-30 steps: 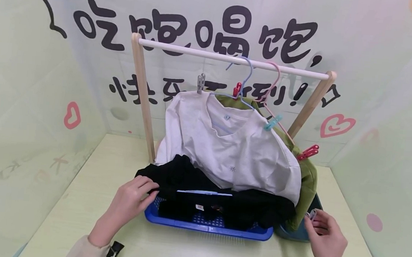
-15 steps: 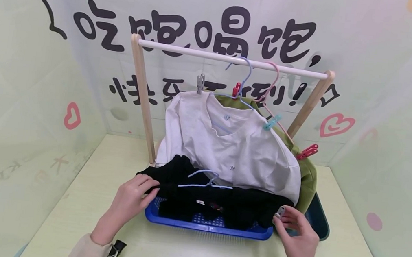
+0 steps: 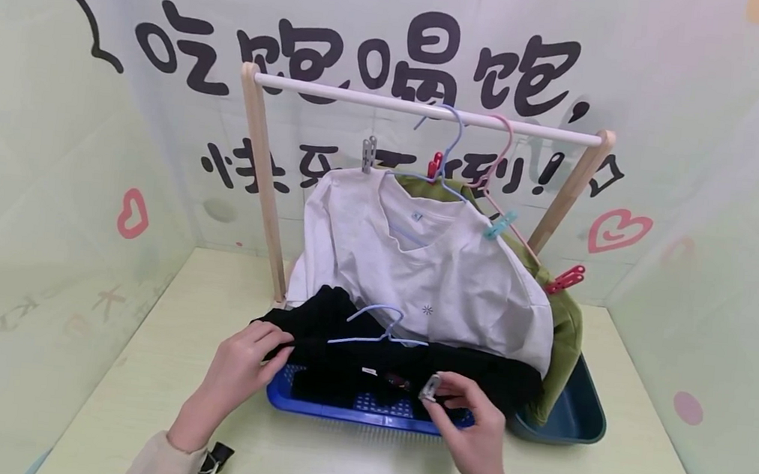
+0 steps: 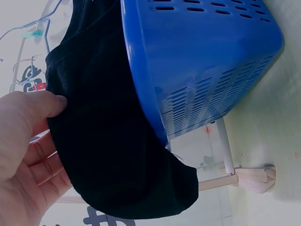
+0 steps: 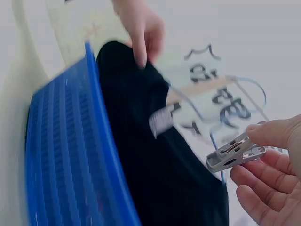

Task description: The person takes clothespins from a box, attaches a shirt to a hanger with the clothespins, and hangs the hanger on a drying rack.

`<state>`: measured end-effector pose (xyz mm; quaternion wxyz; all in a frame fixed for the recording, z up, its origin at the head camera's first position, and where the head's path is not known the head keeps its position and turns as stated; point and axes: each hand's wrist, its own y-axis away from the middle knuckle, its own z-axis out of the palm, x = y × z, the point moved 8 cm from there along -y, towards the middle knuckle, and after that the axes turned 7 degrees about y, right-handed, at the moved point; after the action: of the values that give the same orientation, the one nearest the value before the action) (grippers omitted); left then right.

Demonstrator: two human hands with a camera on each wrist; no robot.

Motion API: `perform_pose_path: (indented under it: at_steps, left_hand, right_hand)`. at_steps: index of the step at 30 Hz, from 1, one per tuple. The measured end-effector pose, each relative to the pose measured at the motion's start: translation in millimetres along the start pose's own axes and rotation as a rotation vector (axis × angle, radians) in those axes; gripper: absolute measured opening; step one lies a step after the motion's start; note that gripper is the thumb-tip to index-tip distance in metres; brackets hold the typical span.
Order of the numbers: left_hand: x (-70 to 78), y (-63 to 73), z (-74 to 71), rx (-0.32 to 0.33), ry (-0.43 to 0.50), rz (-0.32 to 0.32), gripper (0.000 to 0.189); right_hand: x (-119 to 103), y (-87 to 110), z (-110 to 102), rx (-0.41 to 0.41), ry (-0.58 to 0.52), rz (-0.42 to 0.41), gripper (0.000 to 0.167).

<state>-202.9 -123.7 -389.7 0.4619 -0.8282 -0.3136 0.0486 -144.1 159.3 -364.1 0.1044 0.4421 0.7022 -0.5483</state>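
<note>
My left hand (image 3: 242, 364) pinches the black shirt (image 3: 463, 361) at its left end, thumb on the near side and fingers behind — a light hold, probably to stop the cloth sliding along the blue hanger (image 3: 389, 336). That hanger shows in the neck opening, hook up and free, its ends hidden, presumably tucked inside the shoulders. The shirt lies over the blue basket (image 3: 384, 420), which seems to take its weight so one hand can manage. My right hand (image 3: 475, 422) has a grey clothespin (image 5: 235, 151) by its handle end, thumb against forefinger, the other fingers loosely bent; its nose points toward the cloth, perhaps so it can meet an edge without turning. Whether it touches the shirt I can't tell. Behind, the white shirt (image 3: 415, 293) hangs from the rack (image 3: 351, 95), a grey clip (image 3: 368, 155) and a teal clip (image 3: 500, 225) at its shoulders, likely against slipping.
</note>
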Motion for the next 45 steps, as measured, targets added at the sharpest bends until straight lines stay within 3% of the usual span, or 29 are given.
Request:
perform_pose_path:
  at_steps: [6,14,19,21,24,30,39,45]
  left_hand:
    - [0.5,0.5,-0.8,-0.004,0.015,-0.012,0.035]
    - [1.0,1.2,-1.8,-0.015,0.012,-0.029,0.041]
    - [4.6,-0.8,-3.8,-0.018,-0.008,-0.009,0.006]
    - [5.8,-1.5,-4.8,-0.015,-0.013,0.003,0.014]
    - [5.9,-1.0,-4.9,-0.020,-0.005,-0.003,0.007]
    - [7.5,0.6,-5.5,-0.023,0.014,-0.006,0.034]
    - [10.2,-0.4,-5.0,-0.033,0.012,0.001,0.036]
    - [12.0,0.5,-5.7,-0.030,0.008,0.028,0.035]
  right_hand:
    - [-24.2,-8.1,28.9,-0.042,-0.114,-0.079,0.038]
    - [-47.2,-14.6,62.8,-0.059,-0.226,-0.146,0.040]
    - [-52.6,-18.9,76.8,-0.046,-0.234,-0.147,0.039]
    - [-47.7,-18.2,85.3,-0.038,-0.237,-0.149,0.039]
    - [-38.5,-17.4,100.1,-0.019,-0.227,-0.165,0.038]
    - [-39.1,-24.4,122.0,0.003,-0.178,-0.254,0.036]
    - [-47.7,-33.9,130.1,0.052,-0.034,-0.382,0.027]
    - [-50.2,-34.1,134.6,0.049,0.021,-0.423,0.021]
